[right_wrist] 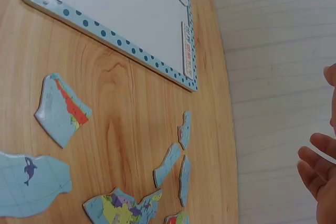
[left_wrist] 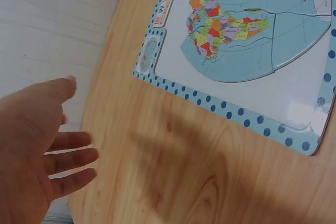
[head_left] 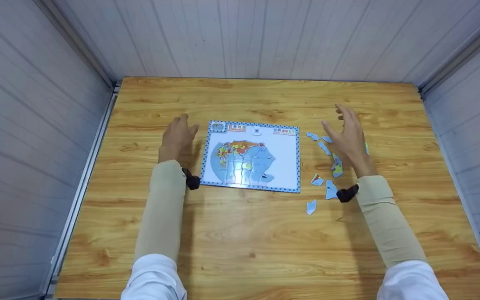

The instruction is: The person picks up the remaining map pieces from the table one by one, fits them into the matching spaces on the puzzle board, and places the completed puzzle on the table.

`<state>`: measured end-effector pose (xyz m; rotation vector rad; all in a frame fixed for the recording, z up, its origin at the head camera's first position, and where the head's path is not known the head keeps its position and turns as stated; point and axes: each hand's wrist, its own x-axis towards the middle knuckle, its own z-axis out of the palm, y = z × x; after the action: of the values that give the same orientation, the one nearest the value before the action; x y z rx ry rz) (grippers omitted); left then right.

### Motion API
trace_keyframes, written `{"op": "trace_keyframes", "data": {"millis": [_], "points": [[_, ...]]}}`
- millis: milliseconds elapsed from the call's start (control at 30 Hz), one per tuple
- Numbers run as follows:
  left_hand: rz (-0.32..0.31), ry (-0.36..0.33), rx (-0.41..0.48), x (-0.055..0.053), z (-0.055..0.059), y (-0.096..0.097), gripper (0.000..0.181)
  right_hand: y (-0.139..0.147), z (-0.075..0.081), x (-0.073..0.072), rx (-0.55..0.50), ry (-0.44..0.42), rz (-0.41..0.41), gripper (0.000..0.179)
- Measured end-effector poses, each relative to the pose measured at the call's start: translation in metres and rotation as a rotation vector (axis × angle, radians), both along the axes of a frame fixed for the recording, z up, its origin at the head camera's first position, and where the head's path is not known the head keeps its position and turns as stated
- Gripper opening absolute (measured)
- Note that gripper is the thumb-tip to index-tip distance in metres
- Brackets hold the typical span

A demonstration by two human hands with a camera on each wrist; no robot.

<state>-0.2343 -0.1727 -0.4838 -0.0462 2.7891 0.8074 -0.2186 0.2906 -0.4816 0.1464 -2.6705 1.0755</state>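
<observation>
A world map jigsaw puzzle board (head_left: 286, 162) with a blue dotted border lies flat, its left and middle parts filled with joined pieces. My left hand (head_left: 176, 138) hovers beside the board's left edge, fingers loosely extended, holding nothing. In the left wrist view its fingers (left_wrist: 73, 158) are apart from the board. Over the loose pieces on the right is my right hand (head_left: 350, 139), raised, thumb and fingers spread, with nothing in it. Around it lie a red-striped piece (right_wrist: 63, 108), a piece with a whale picture (right_wrist: 31, 182) and a multicoloured land piece (right_wrist: 118, 208).
The wooden table (head_left: 248, 241) is enclosed by pale panel walls (head_left: 240, 37) at the back and sides. Several narrow blue pieces (right_wrist: 167, 165) lie right of the board. One small blue piece (head_left: 311, 207) sits closer to the front. Black wrist cameras (head_left: 347, 193) are strapped to both wrists.
</observation>
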Motion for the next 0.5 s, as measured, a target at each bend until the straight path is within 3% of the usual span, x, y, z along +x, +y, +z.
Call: {"op": "trace_keyframes", "data": {"millis": [300,500], "points": [[0.064,-0.214,0.182,0.011,-0.009,0.004,0.053,0.015,-0.003,0.008,-0.071,0.026,0.004,0.056],[0.098,-0.327,0.243,0.013,-0.017,0.007,0.043,0.024,-0.009,0.011,-0.115,0.084,0.033,0.049]]}}
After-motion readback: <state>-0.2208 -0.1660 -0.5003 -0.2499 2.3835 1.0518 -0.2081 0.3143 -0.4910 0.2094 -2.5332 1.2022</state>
